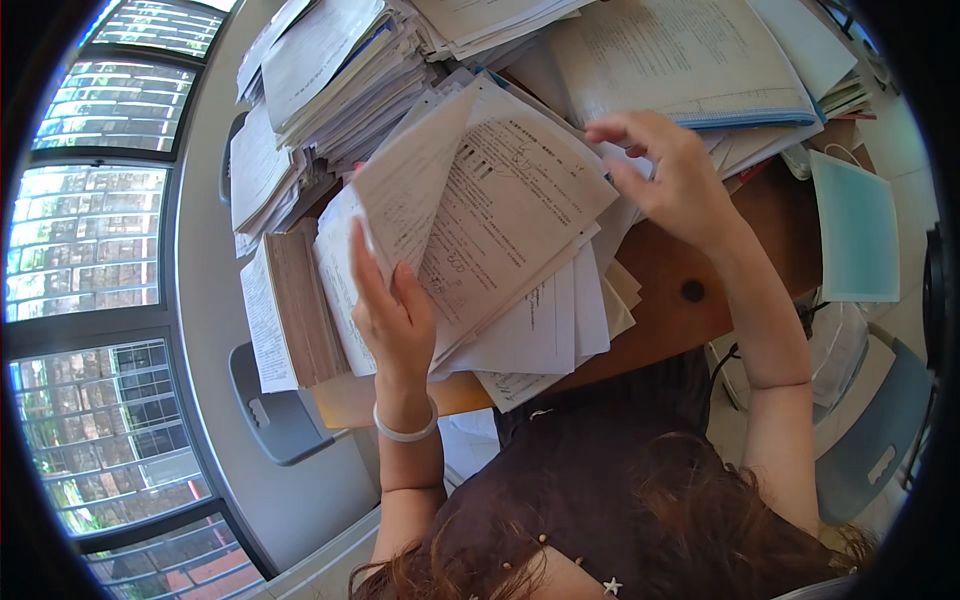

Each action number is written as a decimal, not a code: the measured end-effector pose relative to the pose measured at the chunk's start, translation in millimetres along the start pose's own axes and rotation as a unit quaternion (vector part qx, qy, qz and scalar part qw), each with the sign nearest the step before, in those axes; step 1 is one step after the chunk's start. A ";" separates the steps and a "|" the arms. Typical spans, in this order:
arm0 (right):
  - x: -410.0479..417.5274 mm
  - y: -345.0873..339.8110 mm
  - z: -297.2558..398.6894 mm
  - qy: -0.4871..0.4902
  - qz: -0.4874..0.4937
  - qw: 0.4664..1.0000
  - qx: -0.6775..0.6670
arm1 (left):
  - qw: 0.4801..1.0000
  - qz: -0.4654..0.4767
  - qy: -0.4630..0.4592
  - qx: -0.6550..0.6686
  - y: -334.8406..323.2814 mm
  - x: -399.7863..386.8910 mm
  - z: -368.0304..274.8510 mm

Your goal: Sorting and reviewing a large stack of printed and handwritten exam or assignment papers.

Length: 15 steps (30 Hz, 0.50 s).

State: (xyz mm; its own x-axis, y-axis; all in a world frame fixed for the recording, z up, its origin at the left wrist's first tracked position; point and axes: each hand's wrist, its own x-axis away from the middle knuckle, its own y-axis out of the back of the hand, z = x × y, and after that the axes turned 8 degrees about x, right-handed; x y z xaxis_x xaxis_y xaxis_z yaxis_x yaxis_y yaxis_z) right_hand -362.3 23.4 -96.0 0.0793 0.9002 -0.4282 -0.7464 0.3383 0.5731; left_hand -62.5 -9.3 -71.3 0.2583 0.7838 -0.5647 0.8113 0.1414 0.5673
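A stack of printed sheets [517, 202] with handwritten marks lies at a slant on the desk before me. Its top sheet [412, 172] is partly folded over to the left, baring the printed page beneath. The lower edge of that sheet runs between the thumb and fingers of my left hand [394, 307], with a pale bangle [406, 433] at the wrist. My right hand [660, 169] is raised by the stack's right corner, thumb and fingers apart, nothing held. Loose papers [536, 322] stick out from under the stack.
Tall paper piles [337, 82] stand at the back left, beside a thick bundle [300, 307] on edge. A blue-edged folder [690, 67] lies at the back right. The brown desk [675, 247] shows at right, near a teal bag [859, 229] and a grey chair [862, 442].
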 end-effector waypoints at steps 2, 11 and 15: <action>6.8 -9.8 -8.9 0.084 0.005 0.994 0.065 | 0.997 -0.036 -0.066 -0.030 -5.2 -2.3 10.9; 6.2 -8.3 -11.4 0.138 0.061 0.984 0.094 | 0.993 0.091 -0.028 -0.063 -1.9 1.6 -11.1; -0.4 1.8 -12.8 0.055 0.126 0.990 0.023 | 0.989 0.083 -0.105 -0.061 -3.9 0.6 -9.6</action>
State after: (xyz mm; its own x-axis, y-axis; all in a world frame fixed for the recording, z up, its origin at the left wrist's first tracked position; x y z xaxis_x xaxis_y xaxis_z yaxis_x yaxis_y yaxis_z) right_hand -372.2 20.1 -103.7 -0.1796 0.9235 -0.3388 -0.7028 0.1205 0.7011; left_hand -70.6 -3.5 -68.1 0.4957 0.6616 -0.5627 0.6832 0.1030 0.7230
